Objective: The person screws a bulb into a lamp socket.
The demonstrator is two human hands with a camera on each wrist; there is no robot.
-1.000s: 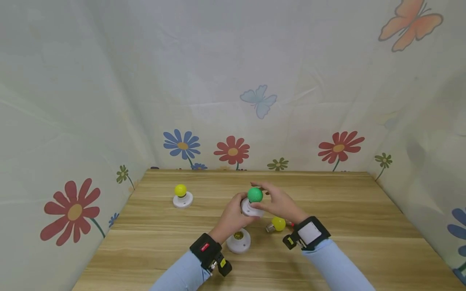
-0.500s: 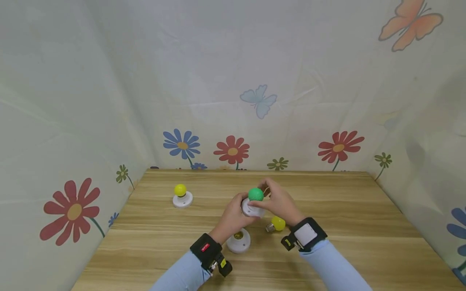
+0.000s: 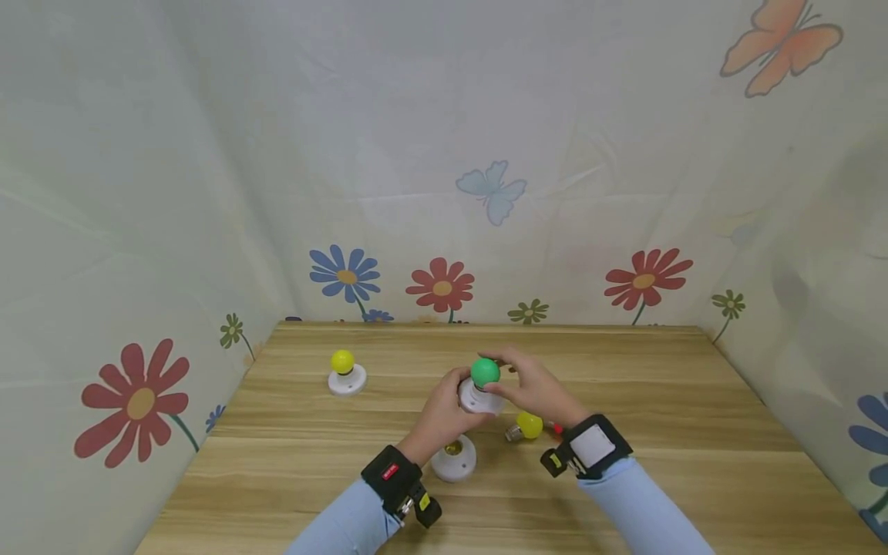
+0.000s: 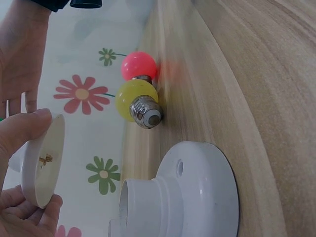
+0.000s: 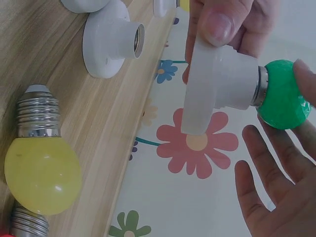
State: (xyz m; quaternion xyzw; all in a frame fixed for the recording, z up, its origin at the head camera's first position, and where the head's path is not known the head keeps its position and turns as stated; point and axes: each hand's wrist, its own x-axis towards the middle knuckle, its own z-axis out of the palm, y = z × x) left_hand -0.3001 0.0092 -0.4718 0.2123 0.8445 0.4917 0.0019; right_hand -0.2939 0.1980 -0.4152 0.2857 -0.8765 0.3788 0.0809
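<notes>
My left hand (image 3: 444, 408) grips a white lamp holder (image 5: 222, 79) by its round base, tilted and raised off the table. A green bulb (image 3: 485, 372) sits in its socket, with a band of the metal screw base showing at the socket mouth. Around the bulb are the thumb and fingers of my right hand (image 3: 534, 389), the thumb on one side and fingertips on the other. In the left wrist view the base's hollow underside (image 4: 49, 158) faces the camera, and the bulb is almost wholly hidden.
Below my left hand stands a bulbless lamp holder (image 3: 454, 460); another (image 5: 85, 4) shows partly in the right wrist view. A yellow bulb (image 3: 530, 425) and a red bulb (image 4: 138, 65) lie near my right wrist. Far left, a lamp holder (image 3: 347, 381) carries a yellow bulb (image 3: 343, 361).
My right hand's fingers turned round the green bulb, then swung back to a wider spread. The red bulb was covered half a second ago and shows again. My left hand stays put.
</notes>
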